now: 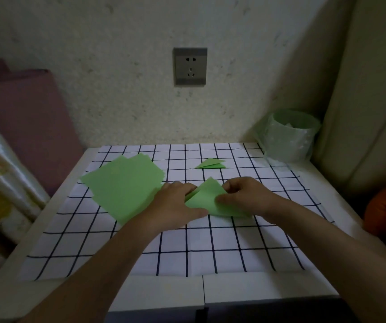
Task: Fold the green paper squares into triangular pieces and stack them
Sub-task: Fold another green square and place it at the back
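Lined bin (287,145), pale scrap (288,124) inside, near folded triangles (210,164)

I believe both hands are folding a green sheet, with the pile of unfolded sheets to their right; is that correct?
Not quite: the head view shows the pile of unfolded sheets to the left of the hands, not the right. The left hand and right hand are indeed folding a green sheet.

Left hand (178,202), right hand (245,194) on paper (207,198)
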Demonstrator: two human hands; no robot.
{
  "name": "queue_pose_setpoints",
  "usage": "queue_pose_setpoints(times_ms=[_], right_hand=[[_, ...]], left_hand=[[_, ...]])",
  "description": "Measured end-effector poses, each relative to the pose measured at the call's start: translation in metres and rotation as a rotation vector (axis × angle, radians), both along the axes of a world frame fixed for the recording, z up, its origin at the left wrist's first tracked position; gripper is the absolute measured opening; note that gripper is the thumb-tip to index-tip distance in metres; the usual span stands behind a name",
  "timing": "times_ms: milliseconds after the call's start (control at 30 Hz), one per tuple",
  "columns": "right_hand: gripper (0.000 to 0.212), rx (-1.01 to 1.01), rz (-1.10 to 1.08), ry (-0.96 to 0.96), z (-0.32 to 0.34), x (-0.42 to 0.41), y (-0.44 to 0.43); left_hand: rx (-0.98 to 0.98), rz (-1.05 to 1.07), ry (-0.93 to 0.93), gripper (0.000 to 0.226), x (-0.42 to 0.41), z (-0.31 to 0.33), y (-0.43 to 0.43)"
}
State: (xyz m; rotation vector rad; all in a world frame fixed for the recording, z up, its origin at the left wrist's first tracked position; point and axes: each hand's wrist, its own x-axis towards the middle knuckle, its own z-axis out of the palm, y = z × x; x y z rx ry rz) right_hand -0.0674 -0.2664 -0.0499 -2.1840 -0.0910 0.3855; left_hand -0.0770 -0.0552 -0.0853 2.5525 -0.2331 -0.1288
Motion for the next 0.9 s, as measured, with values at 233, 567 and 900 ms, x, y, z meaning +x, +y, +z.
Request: queue_pose_setpoints(times_ms=[233, 567, 900], right_hand=[[0.010, 0.131, 0.016, -0.105, -0.002, -0.006, 0.004], [0.014, 0.158, -0.035, -0.164, -0.006, -0.006, 0.010], [0.010, 0.193, -0.079, -0.160, -0.005, -0.004, 0.011]], left_hand=[[-0.445, -0.001, -0.032, 0.010, -0.005, 0.015, 0.000], [-0.517, 0.123, -0.094, 0.009, -0.005, 0.011, -0.004], [-0.538, 0.101, -0.115, 0.022, -0.003, 0.008, -0.005]])
